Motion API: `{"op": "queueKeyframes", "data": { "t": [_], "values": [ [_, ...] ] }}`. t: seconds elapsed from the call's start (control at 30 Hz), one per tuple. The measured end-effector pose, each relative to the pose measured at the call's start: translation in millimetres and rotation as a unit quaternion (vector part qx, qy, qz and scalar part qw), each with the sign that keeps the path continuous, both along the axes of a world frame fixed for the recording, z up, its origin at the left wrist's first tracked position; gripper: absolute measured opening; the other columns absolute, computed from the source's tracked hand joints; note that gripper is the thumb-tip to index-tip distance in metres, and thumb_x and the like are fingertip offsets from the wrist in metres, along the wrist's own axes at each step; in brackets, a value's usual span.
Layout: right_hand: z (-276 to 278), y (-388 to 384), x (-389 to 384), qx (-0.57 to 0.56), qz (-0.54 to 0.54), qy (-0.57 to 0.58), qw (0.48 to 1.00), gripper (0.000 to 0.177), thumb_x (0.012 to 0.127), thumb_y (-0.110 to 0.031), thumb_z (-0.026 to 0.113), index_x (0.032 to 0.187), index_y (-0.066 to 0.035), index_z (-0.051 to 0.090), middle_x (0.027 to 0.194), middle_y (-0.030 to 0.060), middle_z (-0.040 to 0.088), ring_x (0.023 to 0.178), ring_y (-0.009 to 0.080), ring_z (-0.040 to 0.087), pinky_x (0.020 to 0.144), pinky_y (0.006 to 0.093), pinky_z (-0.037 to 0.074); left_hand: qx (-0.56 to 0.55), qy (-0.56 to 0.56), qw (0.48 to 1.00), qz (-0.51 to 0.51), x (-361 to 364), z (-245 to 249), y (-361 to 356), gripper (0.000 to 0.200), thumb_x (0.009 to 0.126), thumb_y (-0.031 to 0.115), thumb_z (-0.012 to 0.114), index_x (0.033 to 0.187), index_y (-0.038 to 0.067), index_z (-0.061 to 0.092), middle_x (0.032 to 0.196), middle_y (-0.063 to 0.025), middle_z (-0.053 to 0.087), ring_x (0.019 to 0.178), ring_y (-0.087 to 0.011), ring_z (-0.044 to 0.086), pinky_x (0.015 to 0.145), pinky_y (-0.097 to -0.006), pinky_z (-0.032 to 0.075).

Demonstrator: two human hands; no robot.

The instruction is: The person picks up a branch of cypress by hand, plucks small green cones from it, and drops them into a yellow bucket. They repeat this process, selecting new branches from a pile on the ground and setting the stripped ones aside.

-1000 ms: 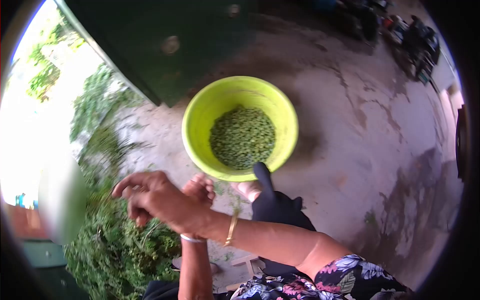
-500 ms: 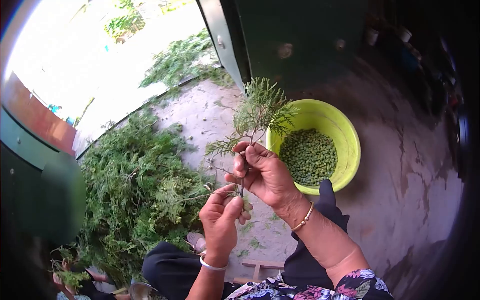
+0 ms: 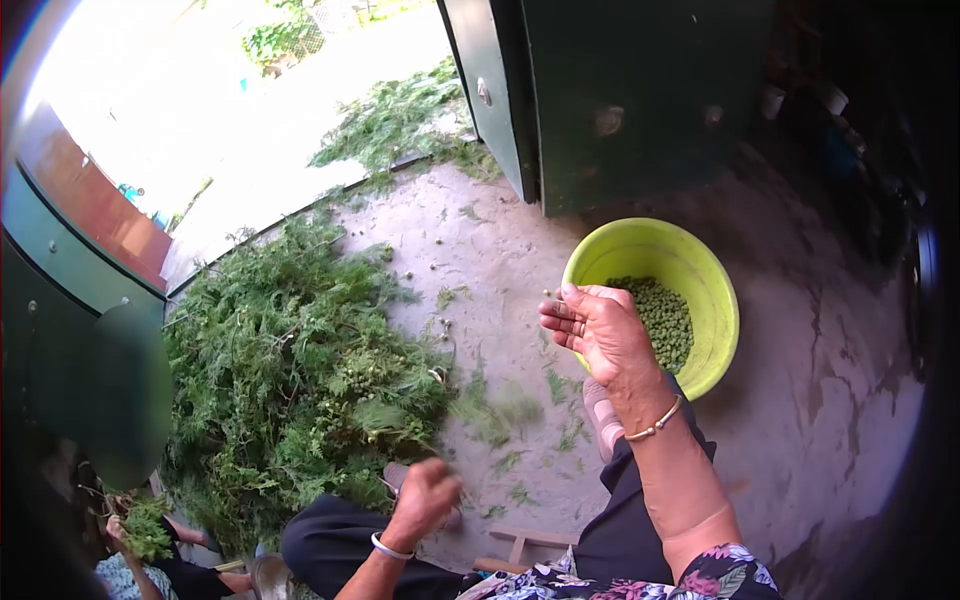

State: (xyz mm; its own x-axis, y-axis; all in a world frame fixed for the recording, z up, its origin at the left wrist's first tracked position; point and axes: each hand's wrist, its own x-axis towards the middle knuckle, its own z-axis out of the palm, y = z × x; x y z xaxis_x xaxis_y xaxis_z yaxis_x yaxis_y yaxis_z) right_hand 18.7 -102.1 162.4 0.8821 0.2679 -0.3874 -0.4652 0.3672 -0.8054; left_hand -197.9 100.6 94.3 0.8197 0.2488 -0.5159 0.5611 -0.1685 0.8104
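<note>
My right hand (image 3: 608,335), with a gold bangle at its wrist, is raised over the left rim of the yellow-green basin (image 3: 712,280). Its fingers curl toward the thumb, and what they hold is hidden; a tiny green piece (image 3: 547,293) shows by the fingertips. Small green cones or berries (image 3: 668,325) lie in the basin. Lower down, my left hand (image 3: 428,495), wearing a silver bangle, is smeared by motion near the right edge of a big pile of leafy green branches (image 3: 290,370). A blurred green sprig (image 3: 495,412) appears above and right of it.
At the lower left, another person's hand (image 3: 118,530) holds a green sprig (image 3: 145,528). Green metal doors (image 3: 640,110) stand ahead, with more branches (image 3: 400,120) at the doorway. A low wooden frame (image 3: 520,540) is between my legs.
My hands have come apart; the twig they both held has left them. My right hand moved right to the basin, my left hand down. The view has shifted slightly.
</note>
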Motion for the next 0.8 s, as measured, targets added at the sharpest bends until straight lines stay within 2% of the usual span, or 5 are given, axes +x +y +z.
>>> {"op": "queueKeyframes", "data": {
  "t": [0.1,0.23,0.5,0.67,0.8],
  "values": [
    [3,-1,-7,0.002,0.028,0.018,0.999,0.021,0.088,-0.021,0.06,0.093,0.0,0.058,0.088,0.0097,0.067,0.079,0.0166,0.064,0.073,0.0299,0.048,0.067,-0.163,0.901,-0.396,-42,-76,21,0.012,0.082,0.006,0.062,0.072,-0.001,0.061,0.056,-0.003,0.054,0.044,-0.0114,0.049,0.039,-0.0265,0.036],
    [2,2,-6,0.012,0.055,0.005,0.998,0.02,0.088,-0.02,0.06,0.093,-0.001,0.059,0.087,0.01,0.067,0.078,0.0171,0.064,0.074,0.0305,0.049,-0.118,0.297,0.947,0.028,13,-67,25,0.019,0.086,0.011,0.056,0.072,0.002,0.066,0.057,-0.0089,0.06,0.042,-0.0178,0.051,0.038,-0.0299,0.04],
    [5,12,-8,-0.002,0.068,-0.007,0.998,0.018,0.088,-0.018,0.06,0.093,-0.001,0.06,0.085,0.0101,0.067,0.076,0.0164,0.064,0.073,0.0289,0.05,-0.033,-0.421,0.89,0.17,205,130,172,0.087,0.079,0.051,0.069,0.134,-0.006,0.033,0.134,-0.0306,0.036,0.125,-0.0408,0.038,0.094,-0.0544,0.047],
    [9,15,-14,-0.013,0.079,-0.019,0.997,0.019,0.089,-0.019,0.06,0.093,0.0,0.06,0.085,0.0099,0.067,0.076,0.0156,0.063,0.073,0.0273,0.049,0.052,-0.206,0.976,0.048,175,13,160,0.029,0.078,0.036,0.07,0.089,0.01,0.065,0.08,-0.0003,0.062,0.078,-0.0128,0.059,0.066,-0.0281,0.051],
    [6,21,-19,-0.038,0.111,-0.012,0.993,0.018,0.09,-0.018,0.059,0.093,0.0,0.06,0.084,0.0097,0.067,0.075,0.0148,0.063,0.073,0.0267,0.049,0.086,0.021,0.993,0.075,94,-168,126,0.05,0.073,0.024,0.074,0.112,-0.004,0.06,0.102,-0.0176,0.066,0.094,-0.0293,0.062,0.082,-0.0371,0.049]
  ]
}}
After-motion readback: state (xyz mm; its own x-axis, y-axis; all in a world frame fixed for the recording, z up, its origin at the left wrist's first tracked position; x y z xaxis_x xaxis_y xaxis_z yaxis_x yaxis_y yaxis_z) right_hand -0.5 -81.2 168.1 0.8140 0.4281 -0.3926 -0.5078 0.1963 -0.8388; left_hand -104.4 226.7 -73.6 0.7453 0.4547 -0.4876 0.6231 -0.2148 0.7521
